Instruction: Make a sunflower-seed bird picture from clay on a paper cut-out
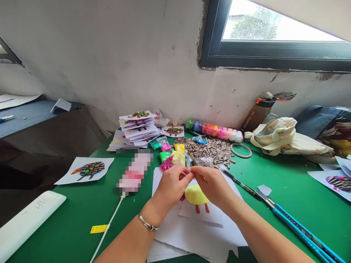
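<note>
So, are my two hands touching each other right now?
Touching. The head view shows the left hand and right hand meeting at the fingertips with no gap, just above the yellow clay on the white paper.

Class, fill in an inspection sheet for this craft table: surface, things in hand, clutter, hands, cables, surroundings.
Surface: green table, crowded at the middle.
Job's things: yellow clay shape on white paper sheets; clay packets and sunflower seeds just behind.
Clutter: stack of cards, clay tubs, tape ring, blue-handled tool, tote bag, bottle, white power bank.
Grippers: left hand and right hand meet fingertip to fingertip above the clay shape; whether they pinch anything cannot be told.
Cables: white cable runs towards the near edge.
Surroundings: white wall; window upper right.
</note>
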Demonstrator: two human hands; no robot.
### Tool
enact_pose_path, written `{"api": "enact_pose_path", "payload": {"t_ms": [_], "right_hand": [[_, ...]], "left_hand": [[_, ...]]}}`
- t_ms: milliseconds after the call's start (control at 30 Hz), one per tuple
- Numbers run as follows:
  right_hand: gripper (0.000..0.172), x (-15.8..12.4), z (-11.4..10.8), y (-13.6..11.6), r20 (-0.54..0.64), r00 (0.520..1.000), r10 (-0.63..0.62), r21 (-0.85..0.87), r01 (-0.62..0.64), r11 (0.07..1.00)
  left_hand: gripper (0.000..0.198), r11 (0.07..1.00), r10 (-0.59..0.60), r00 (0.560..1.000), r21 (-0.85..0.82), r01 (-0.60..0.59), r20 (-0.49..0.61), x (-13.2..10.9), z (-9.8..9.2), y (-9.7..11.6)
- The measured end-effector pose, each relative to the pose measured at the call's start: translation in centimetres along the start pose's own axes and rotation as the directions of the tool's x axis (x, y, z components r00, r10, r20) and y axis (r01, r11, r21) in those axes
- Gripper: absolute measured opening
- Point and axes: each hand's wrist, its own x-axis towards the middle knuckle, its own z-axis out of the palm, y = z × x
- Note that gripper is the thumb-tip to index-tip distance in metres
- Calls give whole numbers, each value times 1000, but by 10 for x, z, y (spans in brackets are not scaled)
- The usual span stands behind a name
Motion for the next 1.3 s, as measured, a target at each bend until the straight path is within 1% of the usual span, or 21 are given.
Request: {"api": "enact_pose_path", "payload": {"t_ms": [133,233,333,400,500,600,633,700,733,767,800,833,867,900,967,1000,1033,1100,1167,1233,1300], "right_hand": [[30,-1,-3,-3,75,997,-18,4,18,1000],[27,-3,-2,-4,69,996,-58,-56,62,997],[27,-3,3,-4,29,998,-60,-149,64,987],[27,-3,7,-2,-20,999,-50,-196,45,980],[23,0,8,1,-108,994,-5,-183,-15,983],[21,3,4,4,-162,986,44,-89,-59,994],[20,4,2,5,-168,984,56,-35,-63,997],[19,5,-1,5,-159,984,86,130,-65,989],[18,6,-2,5,-135,985,104,240,-69,968],[17,6,-3,5,-97,988,121,356,-79,931],[16,6,-3,5,-54,990,132,464,-92,881],[15,6,-3,4,-11,991,136,554,-108,826],[14,6,-4,4,26,990,137,623,-123,773],[13,6,-5,4,55,989,134,673,-136,727],[11,7,-7,3,104,987,126,740,-161,653],[10,7,-9,2,127,985,120,764,-174,622],[10,7,-10,2,149,983,111,782,-186,595],[12,7,-12,1,175,980,95,805,-198,560],[15,8,-12,1,174,979,103,816,-202,541],[18,9,-9,-1,150,977,152,825,-209,526],[21,10,-5,-2,115,965,237,830,-225,511]], "left_hand": [[15,1000,-2,1000,19,2,-9,1,-1,0],[16,997,25,1000,74,-24,-14,0,-1,1],[19,990,46,999,137,-43,-22,0,0,2],[21,985,52,998,167,-48,-23,-1,1,3],[20,983,54,998,177,-50,-18,-2,3,3],[17,988,61,998,143,-58,-22,-3,1,4],[18,991,64,997,122,-58,-42,-3,0,5],[14,998,45,991,51,-39,-127,-2,-3,6],[10,1000,17,983,-2,-17,-183,-1,-5,6],[11,998,-28,973,-67,13,-231,1,-6,6],[22,988,-85,963,-144,49,-255,2,-8,6],[36,968,-146,958,-235,87,-249,4,-9,5],[48,934,-205,957,-333,128,-205,5,-9,5],[56,888,-252,958,-425,174,-135,6,-10,4],[57,791,-296,954,-551,267,38,8,-10,4],[53,758,-300,948,-578,304,105,8,-10,4],[48,739,-304,941,-587,330,146,8,-11,5],[39,733,-311,938,-590,339,153,8,-13,6],[36,737,-308,945,-599,312,113,7,-14,7],[34,757,-289,955,-593,273,71,7,-15,8],[33,795,-258,966,-561,230,31,7,-14,8]]}}
